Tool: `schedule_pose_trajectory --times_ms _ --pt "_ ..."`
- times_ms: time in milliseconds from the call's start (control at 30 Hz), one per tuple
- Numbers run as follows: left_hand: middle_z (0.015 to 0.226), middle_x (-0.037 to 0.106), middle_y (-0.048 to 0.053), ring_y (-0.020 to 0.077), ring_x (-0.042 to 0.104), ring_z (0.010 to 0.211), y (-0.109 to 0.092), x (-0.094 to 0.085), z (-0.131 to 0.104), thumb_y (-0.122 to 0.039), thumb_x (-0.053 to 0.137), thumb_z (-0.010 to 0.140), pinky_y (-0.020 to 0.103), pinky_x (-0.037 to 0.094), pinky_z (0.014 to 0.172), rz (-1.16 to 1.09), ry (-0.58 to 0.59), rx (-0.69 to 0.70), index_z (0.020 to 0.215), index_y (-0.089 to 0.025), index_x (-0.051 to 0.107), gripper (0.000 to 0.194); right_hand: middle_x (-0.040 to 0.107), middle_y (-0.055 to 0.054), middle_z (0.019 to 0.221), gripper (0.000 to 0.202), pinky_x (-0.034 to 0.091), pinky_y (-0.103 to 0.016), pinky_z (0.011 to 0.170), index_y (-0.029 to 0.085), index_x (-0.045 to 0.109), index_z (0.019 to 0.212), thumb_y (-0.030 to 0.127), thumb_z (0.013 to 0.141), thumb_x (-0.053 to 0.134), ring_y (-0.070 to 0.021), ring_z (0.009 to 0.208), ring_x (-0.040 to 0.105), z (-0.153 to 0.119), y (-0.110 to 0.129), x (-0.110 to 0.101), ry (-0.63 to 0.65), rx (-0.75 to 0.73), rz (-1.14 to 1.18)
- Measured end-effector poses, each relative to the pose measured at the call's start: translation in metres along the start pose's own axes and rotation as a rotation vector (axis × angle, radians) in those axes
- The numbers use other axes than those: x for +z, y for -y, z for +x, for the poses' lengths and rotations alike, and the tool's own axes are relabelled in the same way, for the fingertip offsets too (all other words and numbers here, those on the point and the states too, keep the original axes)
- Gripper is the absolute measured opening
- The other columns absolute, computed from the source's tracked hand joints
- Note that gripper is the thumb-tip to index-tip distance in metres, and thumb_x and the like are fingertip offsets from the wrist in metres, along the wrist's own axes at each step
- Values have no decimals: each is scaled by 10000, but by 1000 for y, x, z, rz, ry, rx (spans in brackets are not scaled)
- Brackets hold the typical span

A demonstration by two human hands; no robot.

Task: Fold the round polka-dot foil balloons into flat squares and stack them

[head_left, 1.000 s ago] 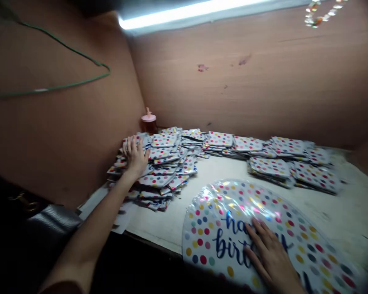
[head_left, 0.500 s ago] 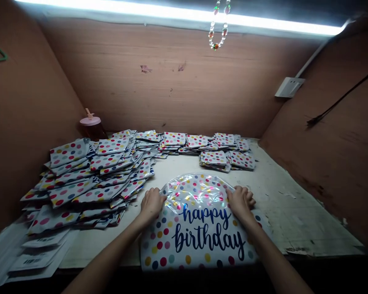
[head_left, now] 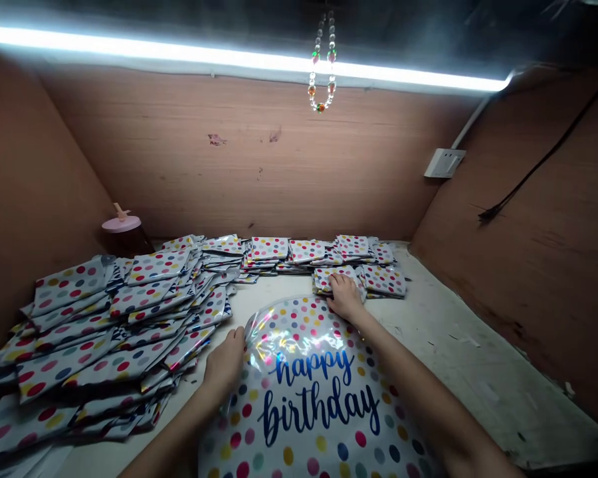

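A flat, uninflated foil balloon with coloured dots and blue "happy birthday" lettering lies at the table's front, its lower edge out of view. At its upper left edge, my left hand is closed with the rim between thumb and fingers. My right hand is at the upper right rim, fingers curled, seemingly pinching it. Those fingertips overlap a small folded balloon stack just behind, and the exact contact is partly hidden. My right forearm covers part of the balloon's right side.
Large heaps of folded dotted balloons fill the left, and more folded balloons line the back wall. A lidded cup stands back left. A beaded string hangs by the light tube. A socket is on the right.
My right hand has moved from the balloon's right side up and away to the upper rim by the folded stack. The balloon has shifted slightly; my left hand stays on its left edge. The view has tilted up.
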State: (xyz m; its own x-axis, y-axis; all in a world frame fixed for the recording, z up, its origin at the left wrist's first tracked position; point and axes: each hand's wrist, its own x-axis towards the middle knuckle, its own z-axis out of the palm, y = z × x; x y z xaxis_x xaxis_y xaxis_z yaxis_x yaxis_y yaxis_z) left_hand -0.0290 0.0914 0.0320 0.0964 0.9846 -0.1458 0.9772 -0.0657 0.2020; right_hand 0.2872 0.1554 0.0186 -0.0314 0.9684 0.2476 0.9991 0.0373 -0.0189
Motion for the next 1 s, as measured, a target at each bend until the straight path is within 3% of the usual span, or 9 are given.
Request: schedule_pose_trajectory --times_ms 200,367,500,600,767,900,1000 --pt "1038 585 91 203 606 766 11 7 -16 -255 231 932 291 425 572 -86 105 -54 950 -197 480 256 550 -138 1242 495 401 -341 917 140 516 1227 93 739 584 -268 1114 478 36 3 8 90 -83 -64" --pt "1064 567 99 206 600 759 5 9 -14 -283 212 947 294 424 563 -70 95 -69 1001 -189 475 284 579 -167 1215 434 426 -333 850 115 533 1224 20 810 443 -274 1086 505 39 4 9 92 -130 -126" --pt "1000 582 92 207 602 746 1 12 -10 -263 195 957 300 420 573 -77 44 -83 966 -189 478 293 647 -172 1085 347 436 -310 787 117 611 1098 42 865 366 -254 985 568 37 -6 -3 88 -163 -138" --pt "973 598 91 206 613 753 -8 12 6 -243 241 956 298 418 582 -90 18 -129 935 -187 482 248 673 -152 1038 301 431 -290 762 129 640 1023 62 860 396 -242 956 595 38 -17 -20 73 -195 -127" --pt "1013 608 113 230 628 857 -26 11 54 -190 313 950 292 430 621 -93 -49 -143 980 -165 475 166 695 -91 1034 239 431 -255 733 177 658 981 113 788 531 -219 946 625 38 -33 -49 44 -271 -84" --pt "1069 602 156 255 632 917 -28 10 89 -155 347 939 313 445 661 -102 -107 -190 1044 -132 465 160 697 -55 1068 289 442 -252 768 217 647 1065 169 798 548 -200 948 634 38 -42 -73 -42 -306 -40" --pt "1064 605 153 260 636 910 -25 13 101 -172 344 947 318 448 656 -101 -140 -206 1041 -133 463 157 657 -79 1173 365 437 -287 848 203 601 1178 178 825 510 -226 1046 597 53 -44 -90 -149 -297 -25"
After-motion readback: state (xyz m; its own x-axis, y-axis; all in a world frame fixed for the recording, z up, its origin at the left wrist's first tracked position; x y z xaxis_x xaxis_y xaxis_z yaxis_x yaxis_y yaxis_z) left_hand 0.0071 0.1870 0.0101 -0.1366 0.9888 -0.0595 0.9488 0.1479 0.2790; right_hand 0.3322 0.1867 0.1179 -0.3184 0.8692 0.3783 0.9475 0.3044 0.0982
